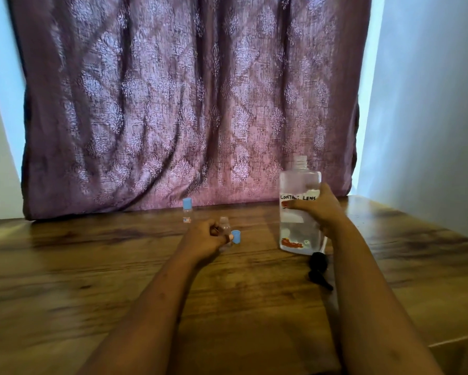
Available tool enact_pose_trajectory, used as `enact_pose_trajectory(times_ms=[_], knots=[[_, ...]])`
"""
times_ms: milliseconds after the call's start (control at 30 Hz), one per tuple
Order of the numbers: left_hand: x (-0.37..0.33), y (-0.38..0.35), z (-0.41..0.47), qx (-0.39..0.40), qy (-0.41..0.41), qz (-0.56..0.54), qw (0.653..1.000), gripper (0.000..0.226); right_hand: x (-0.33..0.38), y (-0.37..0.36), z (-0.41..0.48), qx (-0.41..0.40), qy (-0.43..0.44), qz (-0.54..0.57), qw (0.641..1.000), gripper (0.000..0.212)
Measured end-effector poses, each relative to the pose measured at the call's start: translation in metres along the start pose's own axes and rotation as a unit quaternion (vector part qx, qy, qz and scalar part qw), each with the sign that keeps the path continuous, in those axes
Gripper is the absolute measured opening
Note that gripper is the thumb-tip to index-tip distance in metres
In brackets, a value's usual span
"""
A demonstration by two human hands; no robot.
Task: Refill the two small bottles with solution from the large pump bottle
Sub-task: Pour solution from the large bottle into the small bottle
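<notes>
I saw L hand (205, 236) curled round an uncapped small bottle (224, 226), its cap (236, 236) just beside on the bench (92, 266). R hand (315, 207) gripped the big bottle (299, 185), upright, liquid low, pump (318, 269) off & lying near. 2nd small bottle (186, 211) stood capped, back-left.

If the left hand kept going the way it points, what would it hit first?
Probably the curtain: the left hand, holding the open small bottle, points between the capped small bottle and the large bottle. The loose blue cap sits close; depth is unclear.
</notes>
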State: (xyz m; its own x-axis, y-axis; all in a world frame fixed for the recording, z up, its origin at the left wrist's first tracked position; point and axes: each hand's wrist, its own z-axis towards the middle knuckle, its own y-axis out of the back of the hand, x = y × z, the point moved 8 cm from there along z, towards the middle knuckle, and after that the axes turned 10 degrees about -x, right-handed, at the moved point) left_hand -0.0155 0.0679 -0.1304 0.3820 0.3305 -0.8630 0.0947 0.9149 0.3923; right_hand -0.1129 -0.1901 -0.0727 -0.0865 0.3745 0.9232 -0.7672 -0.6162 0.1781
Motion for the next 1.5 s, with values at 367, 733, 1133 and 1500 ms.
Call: enact_pose_trajectory(times_ms=[367, 733, 1133, 1500], knots=[[-0.006, -0.003, 0.0, 0.017, -0.033, 0.032, 0.999, 0.016, 0.044, -0.043, -0.036, -0.063, 0.208, -0.17, 0.961, 0.087], [-0.014, 0.002, 0.002, 0.028, -0.078, 0.086, 0.993, 0.013, 0.041, -0.07, -0.05, -0.017, 0.309, -0.36, 0.88, 0.088], [-0.008, 0.004, 0.002, 0.087, -0.001, -0.002, 0.996, 0.024, 0.031, -0.088, -0.046, -0.011, 0.368, -0.391, 0.844, 0.076], [-0.015, 0.001, -0.003, 0.101, -0.015, -0.02, 0.995, 0.015, 0.037, -0.092, -0.048, -0.028, 0.395, -0.376, 0.838, 0.074]])
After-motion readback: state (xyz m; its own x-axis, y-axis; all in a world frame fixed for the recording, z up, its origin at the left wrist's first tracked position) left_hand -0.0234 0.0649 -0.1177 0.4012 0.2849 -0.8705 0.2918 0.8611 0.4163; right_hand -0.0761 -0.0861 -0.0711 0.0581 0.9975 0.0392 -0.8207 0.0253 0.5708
